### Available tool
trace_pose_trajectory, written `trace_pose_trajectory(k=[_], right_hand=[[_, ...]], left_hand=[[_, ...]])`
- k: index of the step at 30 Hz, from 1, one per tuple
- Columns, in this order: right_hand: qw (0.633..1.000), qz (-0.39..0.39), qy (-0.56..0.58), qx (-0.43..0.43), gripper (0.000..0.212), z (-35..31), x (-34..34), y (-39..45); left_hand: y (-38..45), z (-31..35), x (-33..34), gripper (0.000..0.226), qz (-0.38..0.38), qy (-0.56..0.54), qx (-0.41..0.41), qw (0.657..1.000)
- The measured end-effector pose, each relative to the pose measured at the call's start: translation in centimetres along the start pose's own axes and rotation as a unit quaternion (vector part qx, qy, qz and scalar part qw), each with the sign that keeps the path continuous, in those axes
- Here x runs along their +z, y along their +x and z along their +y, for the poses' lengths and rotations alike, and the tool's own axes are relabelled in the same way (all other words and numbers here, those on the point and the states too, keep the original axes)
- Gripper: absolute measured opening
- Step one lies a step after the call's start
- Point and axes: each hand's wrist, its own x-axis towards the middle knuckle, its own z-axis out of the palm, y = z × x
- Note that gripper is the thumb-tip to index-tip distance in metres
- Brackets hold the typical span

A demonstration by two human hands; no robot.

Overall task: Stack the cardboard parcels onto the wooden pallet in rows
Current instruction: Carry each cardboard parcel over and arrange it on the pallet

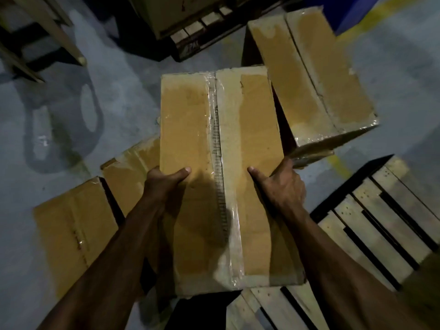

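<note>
A long taped cardboard parcel (221, 144) is held up in front of me, lengthwise away from me. My left hand (164, 184) grips its left side with the thumb lying on top. My right hand (281, 184) grips its right side, thumb also on top; the fingers of both hands are hidden under the edges. The wooden pallet (371, 225) lies low at the right, its slats bare, and the parcel's near end overlaps the pallet's corner in view. Another taped parcel (314, 75) sits on the floor at the upper right. Two more parcels (73, 227) (131, 172) lie at the left.
The floor (133, 96) is grey concrete with a yellow painted line (340, 165) by the pallet. A second pallet carrying a large box (190, 29) stands at the top centre. Wooden boards (47, 27) lean at the top left.
</note>
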Motion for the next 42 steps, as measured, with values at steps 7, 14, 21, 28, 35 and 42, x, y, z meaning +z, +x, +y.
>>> trace_pose_trajectory(k=[7,14,21,28,35,42], right_hand=[[0.996,0.062,0.056,0.043,0.084,3.4,-2.8,-15.3],[0.976,0.159,0.11,0.095,0.086,7.0,-4.7,-30.7],[0.953,0.217,0.153,0.146,0.087,10.2,-7.1,-42.3],[0.91,0.274,0.198,0.24,0.083,11.7,-8.4,-46.7],[0.869,0.308,0.219,0.318,0.085,11.6,-8.9,-46.2],[0.839,0.341,0.218,0.364,0.08,12.6,-10.5,-46.3]], left_hand=[[-10.3,-2.1,-4.4,0.072,-0.051,0.028,0.097,0.994],[-21.7,-4.1,-7.8,0.072,-0.062,0.087,0.2,0.974],[-30.4,-5.8,-9.1,0.076,-0.093,0.168,0.245,0.95],[-34.0,-3.2,-5.7,0.074,-0.143,0.26,0.3,0.907],[-33.1,-1.0,-1.3,0.054,-0.192,0.321,0.353,0.858],[-34.3,0.6,2.2,0.064,-0.232,0.347,0.378,0.826]])
